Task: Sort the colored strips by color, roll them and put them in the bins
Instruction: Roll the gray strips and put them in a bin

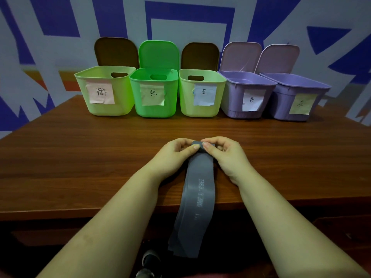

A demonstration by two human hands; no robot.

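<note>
The head camera looks down on a brown wooden desk [80, 157] with five open-lidded bins lined up along its far edge, against a wall painted in blue and grey shapes. From left to right they are a pale green bin with a pink label [104, 91], a bright green bin [153, 93], a pale green bin with a blue label [201, 93], a purple bin with a white label [247, 95] and a purple bin with a yellow label [297, 97]. Each label bears a handwritten character.

Near the front of the desk, the left hand [172, 155] and the right hand [228, 155] meet at the far end of a grey strip [198, 197]. Thumbs and forefingers of both hands pinch that end, which is already turned over into a small tight coil. The rest of the strip lies flat on the desk between the wrists, runs over the near edge and hangs down toward the floor. No other strips are visible.

The step in hand appears to be rolling, just begun: only the first turn or two is made. The next move likely calls for winding the coil toward the body while keeping it tight and its edges square, drawing the hanging length up over the desk edge as it goes. Once rolled, it probably belongs in the yellow-labelled purple bin on the far right, if that character marks grey.
</note>
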